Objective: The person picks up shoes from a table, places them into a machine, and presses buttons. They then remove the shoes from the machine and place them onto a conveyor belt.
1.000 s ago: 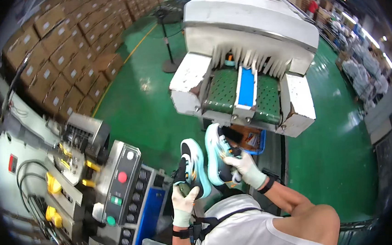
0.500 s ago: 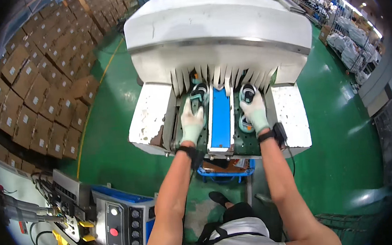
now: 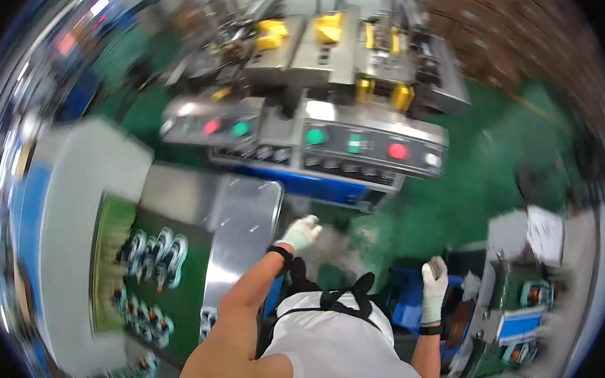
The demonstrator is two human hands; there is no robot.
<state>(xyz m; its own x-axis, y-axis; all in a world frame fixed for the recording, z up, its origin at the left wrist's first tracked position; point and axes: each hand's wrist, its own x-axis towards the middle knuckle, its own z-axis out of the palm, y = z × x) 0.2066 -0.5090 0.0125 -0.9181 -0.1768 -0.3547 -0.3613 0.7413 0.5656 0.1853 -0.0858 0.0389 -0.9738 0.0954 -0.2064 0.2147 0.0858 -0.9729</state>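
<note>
My left hand (image 3: 301,233), in a pale work glove, hangs over the floor beside a shiny metal tabletop (image 3: 242,211). Its fingers are loosely bent and apart, with nothing seen in them. My right hand (image 3: 434,286), gloved the same way, is raised near a blue crate (image 3: 407,298), fingers loosely stretched and nothing held. Right of it, one sports shoe (image 3: 537,293) and a second shoe (image 3: 520,354) lie in the machine's two lanes, with a blue strip (image 3: 521,324) between. Several similar shoes (image 3: 173,259) stand in rows on a green conveyor at the left.
Ahead stands a machine with a control panel (image 3: 373,144) of coloured buttons and yellow parts (image 3: 329,27) on top. A white machine housing (image 3: 79,242) rises over the conveyor. Stacked cartons (image 3: 495,17) fill the far right. Green floor (image 3: 459,198) shows between the machines.
My hands have let go of the two shoes in the lanes and drawn away from them. The view has swung left, so the control panel is now ahead and the lanes at the right.
</note>
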